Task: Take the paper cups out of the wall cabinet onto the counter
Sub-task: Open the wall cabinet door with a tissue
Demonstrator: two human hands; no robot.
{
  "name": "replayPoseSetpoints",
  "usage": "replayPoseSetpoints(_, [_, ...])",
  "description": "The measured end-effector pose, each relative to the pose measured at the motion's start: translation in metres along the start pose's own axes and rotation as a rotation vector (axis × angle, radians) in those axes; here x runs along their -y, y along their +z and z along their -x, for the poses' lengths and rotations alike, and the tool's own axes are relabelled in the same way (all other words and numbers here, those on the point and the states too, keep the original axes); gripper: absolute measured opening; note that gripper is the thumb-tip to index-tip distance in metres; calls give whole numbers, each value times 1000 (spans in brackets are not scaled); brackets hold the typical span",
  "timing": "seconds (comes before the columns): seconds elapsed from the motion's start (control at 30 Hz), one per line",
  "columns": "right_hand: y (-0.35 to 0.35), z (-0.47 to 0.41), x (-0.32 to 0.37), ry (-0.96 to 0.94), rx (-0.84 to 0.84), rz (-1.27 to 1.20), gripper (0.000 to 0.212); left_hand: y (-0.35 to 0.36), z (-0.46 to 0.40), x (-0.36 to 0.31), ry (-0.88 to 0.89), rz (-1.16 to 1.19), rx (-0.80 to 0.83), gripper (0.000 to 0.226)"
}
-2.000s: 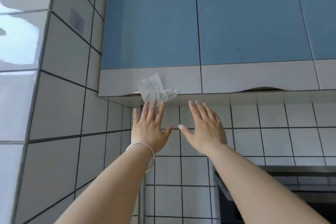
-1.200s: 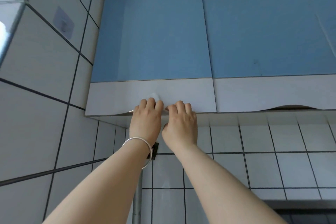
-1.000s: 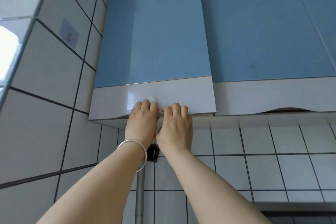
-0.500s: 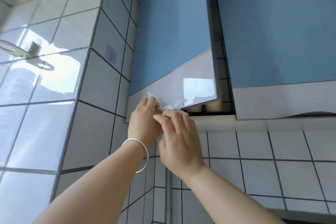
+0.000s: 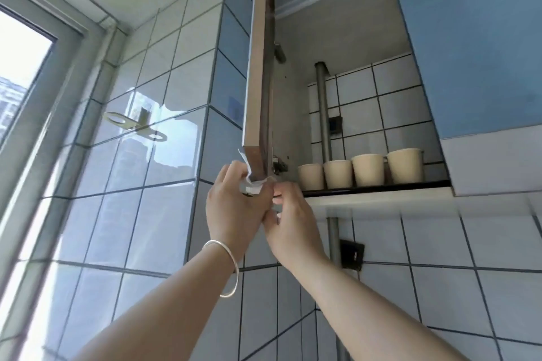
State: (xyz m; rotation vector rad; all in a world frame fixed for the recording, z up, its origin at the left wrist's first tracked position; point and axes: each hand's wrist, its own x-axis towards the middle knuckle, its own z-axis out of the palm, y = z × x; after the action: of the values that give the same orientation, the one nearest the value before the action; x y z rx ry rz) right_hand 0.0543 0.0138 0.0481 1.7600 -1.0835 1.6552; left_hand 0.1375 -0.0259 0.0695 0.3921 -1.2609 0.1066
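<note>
Both hands, left hand (image 5: pixel 234 208) and right hand (image 5: pixel 290 214), pinch the open door (image 5: pixel 258 73) at frame centre; next, reaching the cups (image 5: pixel 360 171) needs a freed hand

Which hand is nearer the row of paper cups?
Right. The right hand is just below-left of the paper cups, near the shelf edge; the left hand is farther left, gripping the door corner.

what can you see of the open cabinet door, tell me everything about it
The cabinet door is swung wide open and seen almost edge-on, hinged on its left side. Its edge looks pale tan with a darker inner face; its front is hidden at this angle. A crumpled clear plastic film clings to its lower corner. The left hand grips that corner and film, while the right hand pinches at it from just below.
</note>
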Motion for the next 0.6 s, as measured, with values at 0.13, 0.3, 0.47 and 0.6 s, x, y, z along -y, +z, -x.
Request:
replayPoseSetpoints(0.13, [17,-3,14,-54,-19,-64,18,-13,0,6,-126,94,-39,12])
replayPoseSetpoints(0.3, [33,-12,19,-96,-6,-107,30,-18,-1,12,-214,159,-136,23])
replayPoseSetpoints(0.47, [41,-20,19,-124,42,-114,32,-23,-6,26,-254,61,-220,15])
replayPoseSetpoints(0.6, [51,-17,20,-140,106,-119,42,-30,-11,34,-309,70,-259,25])
